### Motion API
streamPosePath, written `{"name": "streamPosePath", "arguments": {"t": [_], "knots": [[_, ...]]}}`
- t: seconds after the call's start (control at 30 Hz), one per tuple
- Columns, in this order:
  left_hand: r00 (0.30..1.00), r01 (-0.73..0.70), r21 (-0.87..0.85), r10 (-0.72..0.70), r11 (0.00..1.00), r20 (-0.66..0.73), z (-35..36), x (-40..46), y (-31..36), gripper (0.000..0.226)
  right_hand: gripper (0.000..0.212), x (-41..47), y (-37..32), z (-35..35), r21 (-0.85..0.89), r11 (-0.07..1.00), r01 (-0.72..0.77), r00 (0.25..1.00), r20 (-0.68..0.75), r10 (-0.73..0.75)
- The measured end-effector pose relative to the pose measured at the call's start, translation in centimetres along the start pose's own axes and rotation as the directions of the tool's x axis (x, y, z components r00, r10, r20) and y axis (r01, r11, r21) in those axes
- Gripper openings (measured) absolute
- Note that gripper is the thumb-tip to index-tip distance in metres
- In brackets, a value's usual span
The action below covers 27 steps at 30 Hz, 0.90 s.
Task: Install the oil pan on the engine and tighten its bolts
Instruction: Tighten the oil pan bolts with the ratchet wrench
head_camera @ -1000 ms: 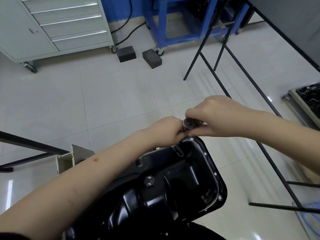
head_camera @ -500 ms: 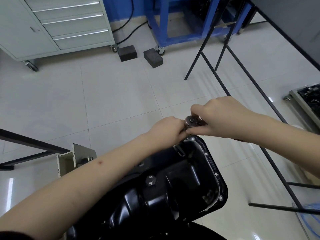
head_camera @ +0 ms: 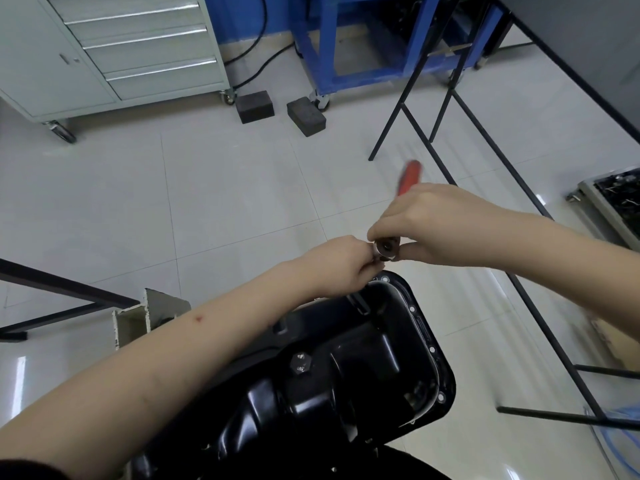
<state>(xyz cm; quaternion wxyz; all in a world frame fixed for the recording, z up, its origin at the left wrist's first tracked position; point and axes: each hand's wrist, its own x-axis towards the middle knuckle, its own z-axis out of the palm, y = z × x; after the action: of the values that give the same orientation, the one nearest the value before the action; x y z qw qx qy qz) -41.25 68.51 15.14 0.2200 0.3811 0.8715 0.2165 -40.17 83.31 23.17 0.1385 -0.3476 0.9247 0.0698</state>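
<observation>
A: Head view: step?
B: Bolt tightening. Black oil pan [head_camera: 349, 368] sits low centre; right hand [head_camera: 446, 226] curled round a ratchet [head_camera: 388, 249], red handle [head_camera: 408, 176] out at 12 o'clock. Left hand [head_camera: 341, 265] pinches the socket under the head, at the pan's far corner.
A: Next?
B: Probably swing the handle, keep the socket seated.
A: Obstacles?
B: Black frame [head_camera: 485, 209] at 3 o'clock, near the swing. Cabinet [head_camera: 114, 46] and blocks [head_camera: 254, 106] far off.
</observation>
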Motion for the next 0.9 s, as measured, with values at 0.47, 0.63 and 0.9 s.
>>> {"name": "streamPosePath", "arguments": {"t": [0.47,0.63,0.9], "knots": [[0.998,0.01,0.015,-0.009,1.0,-0.067,0.4,-0.4,-0.2,0.027,0.025,-0.4,-0.6,0.2,0.071,0.997,-0.027,0.999,-0.021,0.028],[0.999,0.0,-0.007,0.0,1.0,-0.035,0.1,-0.4,-0.2,0.024,0.028,-0.2,-0.6,0.4,-0.059,0.998,0.002,0.999,-0.034,-0.004],[0.997,0.056,0.021,-0.055,0.998,-0.055,0.4,-0.2,-0.2,0.021,0.045,-0.4,-2.2,1.1,0.055,0.959,-0.279,0.959,-0.037,0.281]]}}
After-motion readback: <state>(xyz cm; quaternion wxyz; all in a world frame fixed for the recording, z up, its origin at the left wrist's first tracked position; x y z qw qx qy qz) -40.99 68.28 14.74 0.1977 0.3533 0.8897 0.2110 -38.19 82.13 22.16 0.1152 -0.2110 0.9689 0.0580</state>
